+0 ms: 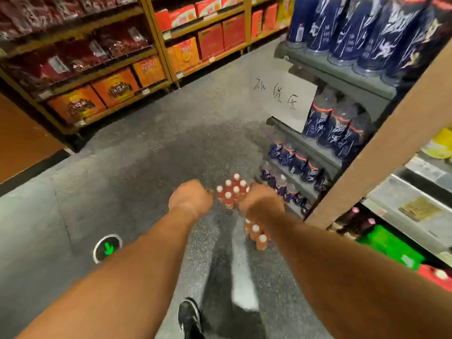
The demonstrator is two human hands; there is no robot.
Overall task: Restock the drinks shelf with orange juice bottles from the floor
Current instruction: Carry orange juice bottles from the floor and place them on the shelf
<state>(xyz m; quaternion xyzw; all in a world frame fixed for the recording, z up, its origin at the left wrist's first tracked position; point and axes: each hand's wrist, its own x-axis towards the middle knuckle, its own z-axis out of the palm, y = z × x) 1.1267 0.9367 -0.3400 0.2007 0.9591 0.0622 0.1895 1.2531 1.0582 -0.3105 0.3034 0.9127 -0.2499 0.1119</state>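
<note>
I count six orange juice bottles (231, 192) clustered upright on the grey floor (137, 152), white caps up, long axes vertical, and three more bottles (256, 234) in a row nearer me, partly behind my right arm. My left hand (189, 198) hangs above the floor just left of the cluster, fingers curled under, holding nothing. My right hand (260, 203) overlaps the cluster's right edge; blur hides its grip.
</note>
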